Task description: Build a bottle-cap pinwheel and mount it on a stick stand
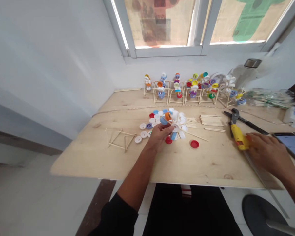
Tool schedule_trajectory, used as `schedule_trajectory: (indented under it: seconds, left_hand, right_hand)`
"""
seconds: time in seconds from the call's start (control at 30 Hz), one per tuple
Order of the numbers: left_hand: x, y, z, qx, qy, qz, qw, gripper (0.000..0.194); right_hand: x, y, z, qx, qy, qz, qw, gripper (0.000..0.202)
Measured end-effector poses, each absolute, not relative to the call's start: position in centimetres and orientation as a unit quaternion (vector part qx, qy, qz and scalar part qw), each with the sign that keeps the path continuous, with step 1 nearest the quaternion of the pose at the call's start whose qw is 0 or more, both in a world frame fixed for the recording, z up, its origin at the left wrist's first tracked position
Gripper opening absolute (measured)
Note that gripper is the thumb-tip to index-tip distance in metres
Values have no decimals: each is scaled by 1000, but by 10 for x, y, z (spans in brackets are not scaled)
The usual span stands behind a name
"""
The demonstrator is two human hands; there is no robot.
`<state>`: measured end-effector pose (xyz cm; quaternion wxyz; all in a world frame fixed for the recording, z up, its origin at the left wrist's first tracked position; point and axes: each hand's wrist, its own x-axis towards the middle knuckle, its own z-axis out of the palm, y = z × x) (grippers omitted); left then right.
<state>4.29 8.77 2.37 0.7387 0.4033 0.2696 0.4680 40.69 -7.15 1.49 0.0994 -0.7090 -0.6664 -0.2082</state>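
My left hand (160,133) pinches a pinwheel-like wheel of bottle caps (175,127) on thin wooden sticks, held just above the table. Its caps are white, light blue and orange, and one stick points to the right. At the right, my right hand (270,153), smeared by motion, is closed around the rear of a yellow hot glue gun (239,137). A long, clear glue stick (265,183) trails from the gun past the table edge. Loose bottle caps (143,134) lie behind and left of my left hand. A red cap (194,144) lies to its right.
A stick frame (121,139) stands at the left. Cut sticks (212,123) lie mid-table. Black-handled pliers (253,124) and a phone (291,144) are at the right. Finished cap wheels on frames (194,93) line the back, near a bottle (252,70) and bagged sticks (270,98).
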Motion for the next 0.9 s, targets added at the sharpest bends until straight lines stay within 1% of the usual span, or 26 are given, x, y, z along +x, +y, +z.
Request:
schedule_trajectory:
  seconds: [0.13,0.37,0.47,0.6,0.63,0.73,0.9]
  left_hand:
    - [43,89,22,406,270,471,735,32]
    - [47,89,20,399,275,510,711,32]
    - [49,88,23,394,284,535,691,34]
    - [50,87,24,407,305,542,669,36]
    - [49,87,23,416,308,539,664,36]
    - [48,89,19,443,317,534,647,35]
    - [47,89,21,471,332,537,616,34]
  right_hand:
    - [416,-66,4,-716,-667,-190,75,38]
    - [414,-64,14,-718,-663,-169,130,35]
    - [397,-68,24,-738,-631,-121,204,34]
    - [342,-69,43,-757,-560,43,334,36]
    - [325,-68,47,-765,-541,70,344,36]
    - [276,-61,53,-739,-511,140,415,41]
    - [227,-47,51,-680,-503,239,476,36]
